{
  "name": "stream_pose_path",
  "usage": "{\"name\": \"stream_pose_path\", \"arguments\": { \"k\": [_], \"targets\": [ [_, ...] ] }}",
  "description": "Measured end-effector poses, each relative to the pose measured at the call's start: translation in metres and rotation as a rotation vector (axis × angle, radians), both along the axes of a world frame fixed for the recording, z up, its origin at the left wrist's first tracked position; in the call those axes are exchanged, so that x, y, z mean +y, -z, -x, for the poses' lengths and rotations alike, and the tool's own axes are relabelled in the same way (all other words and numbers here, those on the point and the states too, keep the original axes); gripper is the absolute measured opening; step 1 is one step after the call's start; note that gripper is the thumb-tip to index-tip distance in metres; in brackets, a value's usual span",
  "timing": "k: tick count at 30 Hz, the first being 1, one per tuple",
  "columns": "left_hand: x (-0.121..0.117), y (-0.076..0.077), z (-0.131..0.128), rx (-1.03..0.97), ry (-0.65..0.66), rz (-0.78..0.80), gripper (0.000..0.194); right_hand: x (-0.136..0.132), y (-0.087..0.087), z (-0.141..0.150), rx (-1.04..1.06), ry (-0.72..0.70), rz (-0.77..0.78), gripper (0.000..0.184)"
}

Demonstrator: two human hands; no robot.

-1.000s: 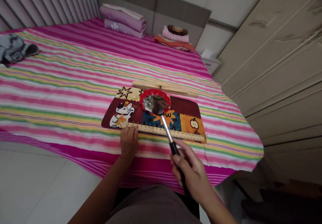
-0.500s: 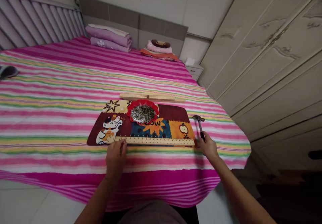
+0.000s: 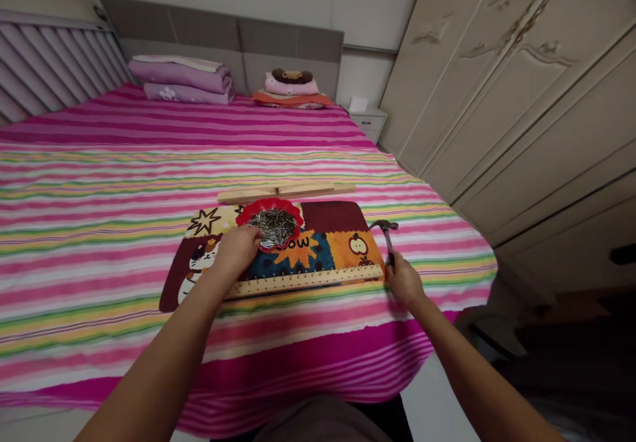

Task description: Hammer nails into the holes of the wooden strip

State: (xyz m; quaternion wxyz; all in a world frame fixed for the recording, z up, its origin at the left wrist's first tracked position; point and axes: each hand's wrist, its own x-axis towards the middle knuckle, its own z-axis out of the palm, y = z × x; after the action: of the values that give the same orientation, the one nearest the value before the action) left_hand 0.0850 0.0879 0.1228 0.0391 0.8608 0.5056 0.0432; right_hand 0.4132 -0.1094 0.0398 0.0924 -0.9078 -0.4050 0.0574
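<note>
My left hand (image 3: 240, 248) reaches over the left front rim of a red scalloped bowl (image 3: 299, 211). Its fingers are drawn together at the nails (image 3: 274, 226) heaped inside, and what they pinch is hidden. In my right hand (image 3: 403, 280) is the dark handle of a claw hammer (image 3: 385, 227), whose head lies just beyond the mat's right edge. A narrow wooden strip (image 3: 308, 279), with a row of nails standing in it, runs along the front of a patterned mat (image 3: 332, 217). Neither hand touches the strip's middle.
Behind the bowl lie more wooden strips (image 3: 298, 191) on the striped bedspread (image 3: 109, 217). Folded purple bedding (image 3: 183, 81) and a stack of folded cloths (image 3: 292, 89) sit by the headboard. A wardrobe (image 3: 497, 117) stands along the right, and a small white nightstand (image 3: 368, 122) beyond the bed.
My right hand has swung the hammer from above the bowl to the mat's right side. My left hand has left the strip's left end and moved up to the nails in the bowl.
</note>
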Motion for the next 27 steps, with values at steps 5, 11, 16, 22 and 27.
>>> {"name": "stream_pose_path", "arguments": {
  "k": [5, 11, 16, 22, 27],
  "targets": [
    [0.021, 0.002, -0.029, 0.204, -0.015, 0.141, 0.026, 0.000, 0.002, 0.001, -0.014, 0.010, -0.006, 0.042],
    [0.022, 0.003, -0.026, 0.214, 0.052, 0.105, 0.022, 0.000, 0.003, 0.002, -0.025, 0.005, -0.004, 0.042],
    [0.029, 0.005, -0.013, 0.156, 0.064, 0.089, 0.023, 0.000, 0.004, 0.003, -0.020, 0.009, 0.011, 0.043],
    [0.034, -0.005, -0.003, 0.016, -0.026, 0.113, 0.025, 0.000, 0.003, 0.003, -0.017, 0.005, -0.003, 0.044],
    [0.032, -0.011, 0.004, -0.354, -0.134, 0.257, 0.026, 0.000, 0.004, 0.003, -0.020, 0.017, 0.001, 0.042]
  ]
}}
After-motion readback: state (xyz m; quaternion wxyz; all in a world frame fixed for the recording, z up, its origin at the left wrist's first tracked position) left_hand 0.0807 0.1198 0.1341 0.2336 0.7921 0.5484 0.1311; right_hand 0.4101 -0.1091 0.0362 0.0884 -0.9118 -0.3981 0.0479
